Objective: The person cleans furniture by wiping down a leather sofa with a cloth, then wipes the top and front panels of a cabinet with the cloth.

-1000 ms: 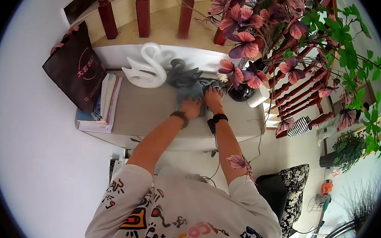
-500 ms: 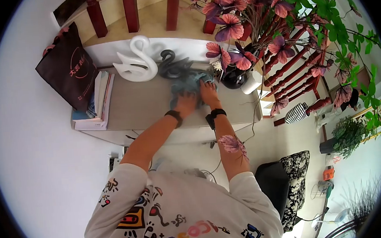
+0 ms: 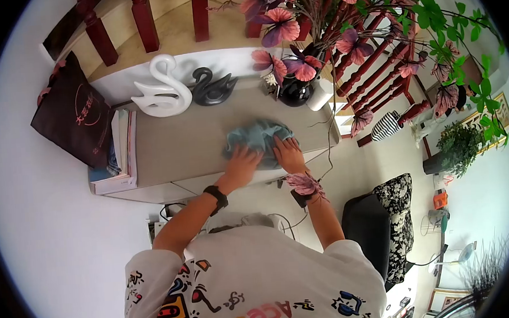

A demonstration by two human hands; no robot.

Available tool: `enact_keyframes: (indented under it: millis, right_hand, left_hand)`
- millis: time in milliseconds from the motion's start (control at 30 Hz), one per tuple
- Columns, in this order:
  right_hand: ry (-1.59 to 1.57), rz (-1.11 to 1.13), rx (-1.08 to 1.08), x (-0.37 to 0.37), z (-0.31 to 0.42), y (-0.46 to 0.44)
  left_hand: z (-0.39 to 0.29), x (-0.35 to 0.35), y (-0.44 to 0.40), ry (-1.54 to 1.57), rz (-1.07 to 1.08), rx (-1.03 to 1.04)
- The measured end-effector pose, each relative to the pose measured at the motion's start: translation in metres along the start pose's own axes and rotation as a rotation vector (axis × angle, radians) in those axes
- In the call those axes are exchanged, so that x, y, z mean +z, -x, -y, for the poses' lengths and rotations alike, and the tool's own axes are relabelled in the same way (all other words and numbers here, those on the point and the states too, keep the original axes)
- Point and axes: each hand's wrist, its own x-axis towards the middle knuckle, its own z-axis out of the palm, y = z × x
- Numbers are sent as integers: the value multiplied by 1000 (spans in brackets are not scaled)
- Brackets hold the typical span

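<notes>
**Rumpled cloth [image 3: 263, 134] on a smooth cabinet [image 3: 178, 143]**

Soft, blue-green and loosely bunched, the cloth lies by the cabinet's front edge, its folds blurred. The left hand [image 3: 243, 166] and right hand [image 3: 290, 155] rest palm-down on it, fingers spread. Along the cabinet's back stand a glossy white swan [image 3: 168, 102], a dark swan [image 3: 215, 94] and a round, shiny vase [image 3: 295, 93].

Rumpled blue-grey cloth [image 3: 262, 134] lies atop the cabinet [image 3: 178, 147], near its front edge.
</notes>
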Motion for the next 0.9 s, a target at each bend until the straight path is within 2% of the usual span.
enact_keyframes:
  millis: [133,233,267,367,500,567,700,800,900]
  right_hand:
    - [4,23,7,6,-12,-3]
    - [42,55,-10,28,-19,-39]
    - [27,80,-2,29,-18,-58]
    - [17,112,26,34,-17,-70]
    - [41,135,151,22,-25,-63]
    - [54,67,222,22,-50,-44]
    - [119,-16,305,14,-116,-6]
    - [111,83,505,-6,-154,5]
    - [238,-123,369,12,-171,16]
  left_hand:
    - [1,0,0,8,37,-37]
    - [18,11,9,25,-75,-214]
    - [24,9,13,-69,-89,-264]
    - [40,1,17,48,-193,-427]
    - [37,-3,2,-13,-69,-303]
    - [28,5,-15,-52,-58,-192]
    - [-3,20,-67,-48,105,-42]
    - [-28,41,-110,-15,108,35]
    - [-46,66,-141,-59,61,78]
